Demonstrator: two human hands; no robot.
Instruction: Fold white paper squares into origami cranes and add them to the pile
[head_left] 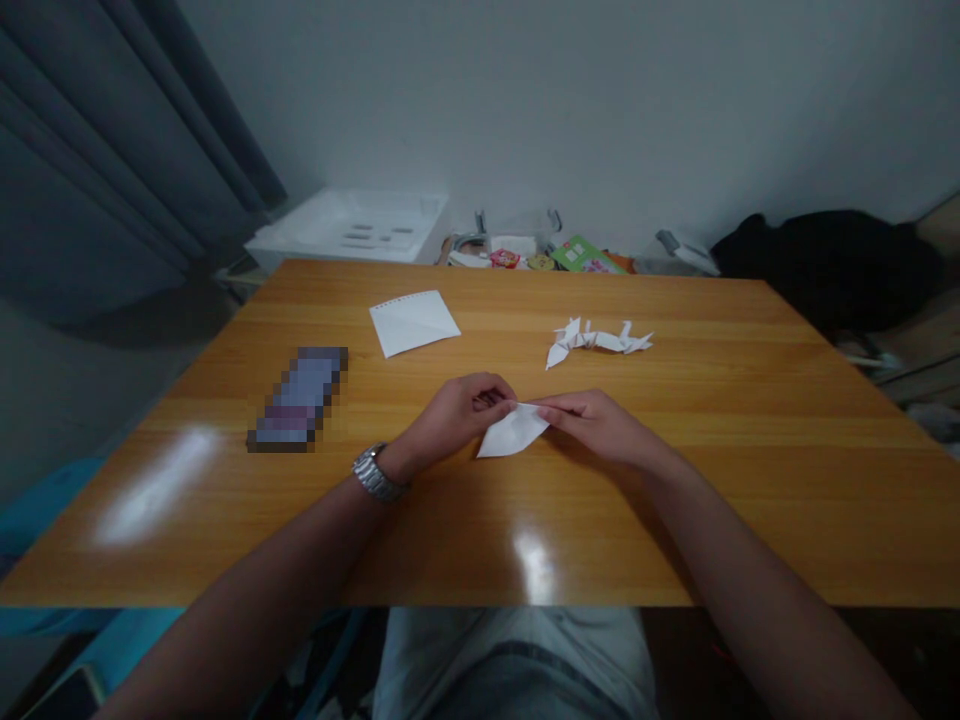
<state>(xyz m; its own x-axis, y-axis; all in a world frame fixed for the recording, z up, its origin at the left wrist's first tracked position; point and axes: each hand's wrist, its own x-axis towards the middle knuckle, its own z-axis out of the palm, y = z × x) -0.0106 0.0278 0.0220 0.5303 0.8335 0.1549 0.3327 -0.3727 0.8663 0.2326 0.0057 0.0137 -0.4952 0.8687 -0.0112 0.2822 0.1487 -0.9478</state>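
View: head, looking forward and down at the counter [720, 480].

Landmark: the folded white paper piece [514, 435], held above the counter's near half.

Long axis: runs from the lower left end, on the left hand's side, up to a narrow point at the upper right, under the right hand's fingertips.

Left hand [454, 415]: up and to the left of the landmark, with its fingers curled in and meeting the landmark's upper edge.

Left grip: fingers and thumb together, clamped on the upper edge of the landmark; the exact finger placement is partly hidden.

Right hand [596, 425]: to the right of the landmark, with its fingers [559, 405] extended left along the upper edge.

Right grip: fingertips together, clamped on the narrow upper right end of the landmark.

Nearer hand: the right hand lies closer to the pointed end; the left hand lies closer to the middle of the upper edge.

Left wrist: a metal-link wristwatch [379, 473], left of the landmark.

Farther left: a pixelated, unidentifiable object [298, 398], flat on the counter.

Beyond the landmark: a loose white paper sheet [414, 322] with a perforated edge, up and to the left; a white folded paper figure [596, 340], up and to the right.
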